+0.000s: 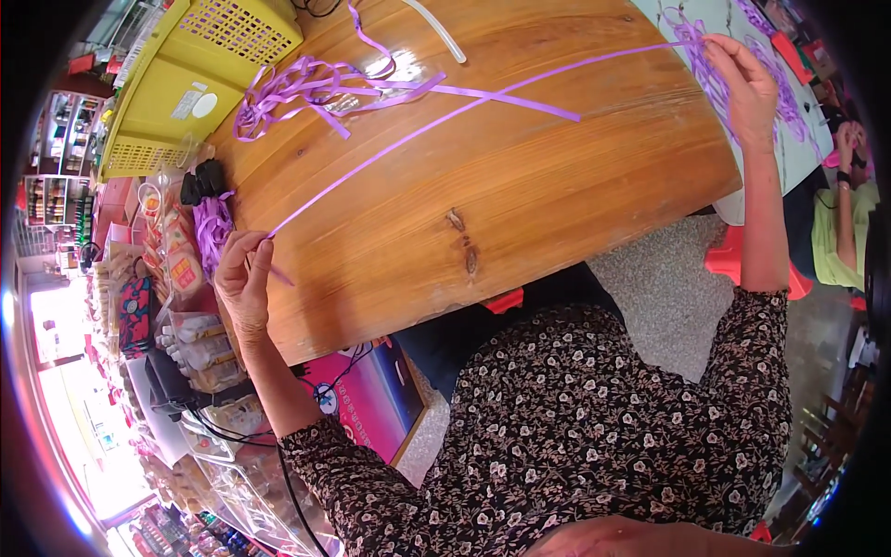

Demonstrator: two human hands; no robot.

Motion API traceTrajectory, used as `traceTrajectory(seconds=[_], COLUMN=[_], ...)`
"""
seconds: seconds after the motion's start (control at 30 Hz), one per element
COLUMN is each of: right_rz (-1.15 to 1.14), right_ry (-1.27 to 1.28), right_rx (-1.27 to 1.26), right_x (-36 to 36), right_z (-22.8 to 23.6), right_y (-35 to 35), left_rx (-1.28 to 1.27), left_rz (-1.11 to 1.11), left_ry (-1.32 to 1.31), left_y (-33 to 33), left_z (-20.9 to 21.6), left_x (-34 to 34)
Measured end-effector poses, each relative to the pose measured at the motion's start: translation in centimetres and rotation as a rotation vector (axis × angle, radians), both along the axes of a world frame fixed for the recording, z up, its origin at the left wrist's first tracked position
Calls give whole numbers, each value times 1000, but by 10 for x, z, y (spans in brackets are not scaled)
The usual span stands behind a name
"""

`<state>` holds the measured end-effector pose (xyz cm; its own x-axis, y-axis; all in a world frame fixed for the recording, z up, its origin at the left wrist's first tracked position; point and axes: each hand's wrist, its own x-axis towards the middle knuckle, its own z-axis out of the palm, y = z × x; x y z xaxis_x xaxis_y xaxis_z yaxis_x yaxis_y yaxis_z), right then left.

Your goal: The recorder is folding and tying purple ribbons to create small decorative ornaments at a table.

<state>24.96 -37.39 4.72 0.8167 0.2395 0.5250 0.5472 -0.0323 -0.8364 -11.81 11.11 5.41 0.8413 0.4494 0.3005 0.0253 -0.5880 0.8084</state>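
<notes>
A long narrow purple ribbon (594, 60) stretches diagonally above the wooden table, held up between my two hands. My left hand (243, 283) pinches one end near the table's left edge, and a short tail hangs past the fingers. Out over the far right corner, my right hand (750, 88) is closed on the other end, thumb and fingertips pressed together. Beneath the taut ribbon, a loose heap of purple ribbons (269, 100) lies at the back left of the table, with flat strips trailing to the right.
The wooden table (557, 195) adjoins a pale table bearing more purple ribbons (789, 102). A yellow plastic crate (153, 130) stands at the back left. A clear tube (441, 32) lies at the back. Bagged goods (176, 241) crowd the left edge. Another person (845, 213) sits at right.
</notes>
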Motion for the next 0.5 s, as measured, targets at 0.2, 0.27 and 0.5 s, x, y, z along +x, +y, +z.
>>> traceTrajectory(seconds=[0.2,0.27,0.5], right_rz=[-64,-49,610], right_ry=[155,173,444], right_rx=[313,355,660], right_x=[28,32,52], right_z=[-6,-12,-27], right_y=[-28,-34,-39], left_rx=[-100,-108,-766], left_rz=[75,104,36], left_ry=[-45,-63,-399], left_y=[17,22,23], left_z=[-6,-7,-33], left_x=[-16,-22,-16])
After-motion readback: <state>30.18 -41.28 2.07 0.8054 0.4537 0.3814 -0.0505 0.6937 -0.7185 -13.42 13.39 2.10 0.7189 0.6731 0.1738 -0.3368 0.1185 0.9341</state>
